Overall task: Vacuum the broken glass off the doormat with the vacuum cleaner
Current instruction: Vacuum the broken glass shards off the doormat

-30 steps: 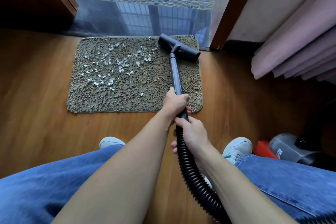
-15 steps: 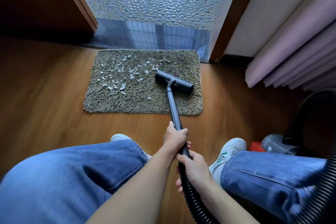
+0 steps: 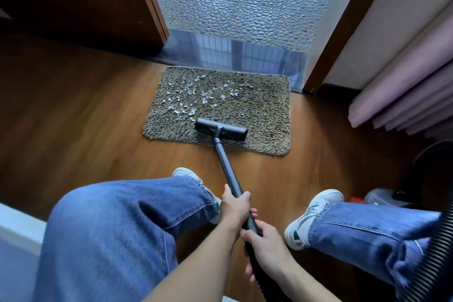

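Left hand point(image 3: 235, 206) & right hand point(image 3: 266, 247) both grip vac wand point(image 3: 226, 167). Nozzle point(image 3: 221, 132) sits on doormat point(image 3: 264, 110) near edge, broken glass point(image 3: 196, 98) just beyond.

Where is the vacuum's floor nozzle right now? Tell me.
In the head view, the floor nozzle sits on the doormat at its near edge, about mid-width, with the broken glass scattered just beyond it, mostly to the left.

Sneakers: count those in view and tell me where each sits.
2. The left sneaker peeks from under the jeans left of the vacuum wand; the right sneaker sits right of it, heel covered.
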The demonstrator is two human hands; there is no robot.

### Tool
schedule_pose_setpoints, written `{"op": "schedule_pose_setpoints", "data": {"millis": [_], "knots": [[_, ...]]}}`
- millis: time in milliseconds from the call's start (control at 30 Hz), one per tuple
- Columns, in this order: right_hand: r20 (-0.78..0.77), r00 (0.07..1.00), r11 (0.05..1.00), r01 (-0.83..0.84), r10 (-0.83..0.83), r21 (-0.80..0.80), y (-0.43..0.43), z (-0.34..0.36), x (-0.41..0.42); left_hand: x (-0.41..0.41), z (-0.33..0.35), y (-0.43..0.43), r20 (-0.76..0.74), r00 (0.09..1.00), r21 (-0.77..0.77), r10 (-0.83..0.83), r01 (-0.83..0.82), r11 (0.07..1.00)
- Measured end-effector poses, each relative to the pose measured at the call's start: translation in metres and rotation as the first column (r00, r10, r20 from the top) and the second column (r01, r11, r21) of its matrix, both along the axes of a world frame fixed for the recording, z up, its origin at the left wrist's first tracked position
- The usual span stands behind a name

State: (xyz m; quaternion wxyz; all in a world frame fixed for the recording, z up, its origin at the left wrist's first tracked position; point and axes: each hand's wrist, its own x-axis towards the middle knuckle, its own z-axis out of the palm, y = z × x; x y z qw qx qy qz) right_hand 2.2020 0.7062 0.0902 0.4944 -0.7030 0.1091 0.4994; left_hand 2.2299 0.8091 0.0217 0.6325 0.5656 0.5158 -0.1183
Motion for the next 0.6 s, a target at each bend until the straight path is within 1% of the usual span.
{"op": "schedule_pose_setpoints", "data": {"millis": [233,467,600], "knots": [[0.016,1.0,1.0,-0.017,0.017,-0.021,0.006,-0.009,-0.004,-0.003,-0.001,0.003,-0.036,0.999,-0.006,-0.003,0.003,1.0],[-0.006,0.999,0.999,0.037,-0.037,-0.001,0.018,-0.018,0.021,0.026,0.001,0.017,-0.033,0.999,0.014,-0.031,0.032,0.999],[-0.006,0.999,0.999,0.04,-0.04,0.01,0.031,-0.023,0.033,0.038,-0.001,0.03,-0.026,0.999,0.004,-0.025,0.025,1.0]]}}
